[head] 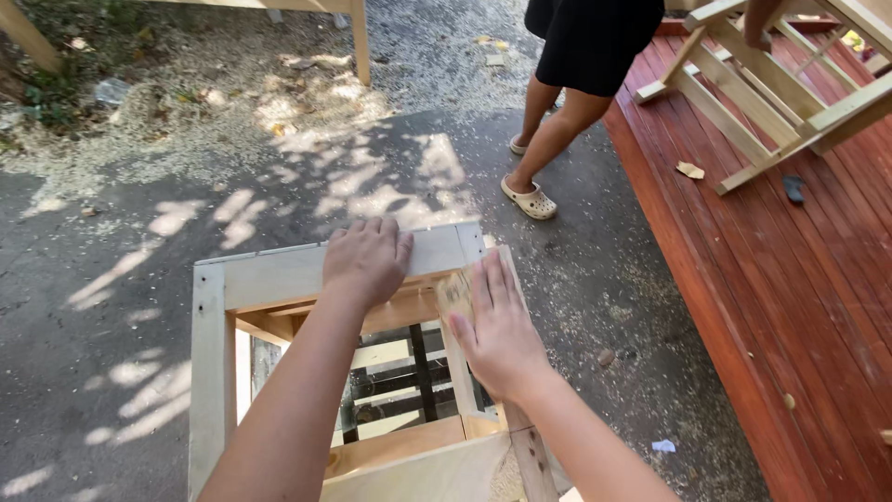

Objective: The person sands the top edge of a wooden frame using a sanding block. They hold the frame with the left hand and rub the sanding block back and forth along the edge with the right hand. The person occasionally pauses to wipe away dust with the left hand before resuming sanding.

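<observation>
Wooden frame [279, 279], pale and unfinished, stood on grey sawdust-strewn pavement [139, 242] directly below the camera. The left hand [367, 260] lay palm-down on its far top rail, fingers curled loosely over the outer edge, gripping nothing else. The right hand [497, 335] pressed flat on the right rail, fingers extended over a small sheet of sandpaper [453, 293]. Beside them ran a red timber deck [790, 297] carrying another wooden frame [762, 102], and a second person's legs [548, 130] stood nearby in pale clogs.
</observation>
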